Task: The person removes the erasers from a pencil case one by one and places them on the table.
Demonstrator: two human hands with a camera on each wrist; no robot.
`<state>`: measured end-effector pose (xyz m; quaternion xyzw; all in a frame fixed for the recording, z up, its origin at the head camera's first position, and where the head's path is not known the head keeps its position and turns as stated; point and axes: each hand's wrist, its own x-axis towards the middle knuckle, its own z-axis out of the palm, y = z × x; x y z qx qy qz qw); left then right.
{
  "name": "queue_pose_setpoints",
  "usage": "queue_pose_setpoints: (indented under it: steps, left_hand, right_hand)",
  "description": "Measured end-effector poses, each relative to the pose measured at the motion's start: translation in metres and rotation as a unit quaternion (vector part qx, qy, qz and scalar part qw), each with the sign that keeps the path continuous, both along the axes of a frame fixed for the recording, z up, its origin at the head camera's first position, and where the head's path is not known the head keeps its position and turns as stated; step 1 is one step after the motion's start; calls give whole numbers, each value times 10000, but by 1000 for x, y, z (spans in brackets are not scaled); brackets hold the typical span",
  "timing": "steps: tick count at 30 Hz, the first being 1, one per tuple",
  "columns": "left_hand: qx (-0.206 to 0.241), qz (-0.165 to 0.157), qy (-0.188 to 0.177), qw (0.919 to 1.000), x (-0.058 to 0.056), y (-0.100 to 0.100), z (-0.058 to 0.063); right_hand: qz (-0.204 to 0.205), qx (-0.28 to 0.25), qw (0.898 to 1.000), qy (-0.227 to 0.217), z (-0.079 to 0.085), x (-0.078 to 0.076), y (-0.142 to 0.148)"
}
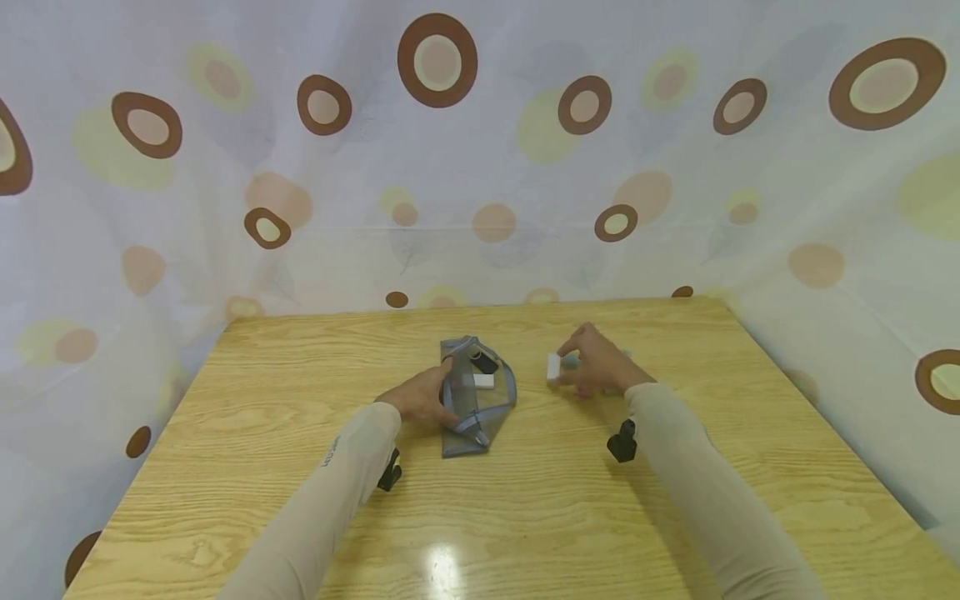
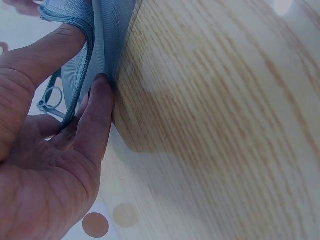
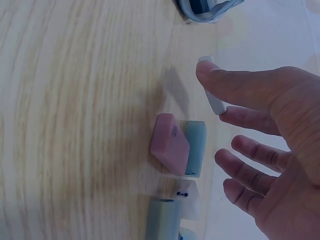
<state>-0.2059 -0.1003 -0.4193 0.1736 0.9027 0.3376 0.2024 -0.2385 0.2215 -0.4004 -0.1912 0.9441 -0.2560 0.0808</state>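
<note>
A grey-blue mesh zip pouch [image 1: 465, 443] lies on the table with its mouth spread. My left hand [image 1: 420, 394] grips its near-left edge, thumb and fingers on either side of the zipped rim in the left wrist view. Inside the pouch are a white block [image 1: 484, 381] and a black object [image 1: 484, 362] with a ring. To the right, my right hand [image 1: 602, 364] pinches a white eraser [image 3: 216, 102] between thumb and index finger, above the table. Below that hand, a pink slanted eraser [image 3: 169, 144] leans by a teal block [image 3: 196, 149].
Beside the pink eraser sit a small white block [image 3: 187, 199] and a pale green block [image 3: 162, 220]; another piece is cut off at the frame edge. The wooden table [image 1: 262, 467] meets a dotted curtain [image 1: 480, 167] at the back and sides.
</note>
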Motion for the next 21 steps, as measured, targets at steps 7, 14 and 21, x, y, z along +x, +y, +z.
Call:
queue_pose_setpoints:
  steps: [7,14,21]
  left_hand:
    - [-8,16,1,10000,-1,0,0]
    - [49,37,0,10000,-1,-1,-1]
    - [74,23,6,10000,-1,1,-1]
  right_hand:
    - [-142,184,9994,-257,-7,1,2]
    - [-21,184,9998,-53,-9,7,1]
    - [204,575,9973,403,-11,9,1]
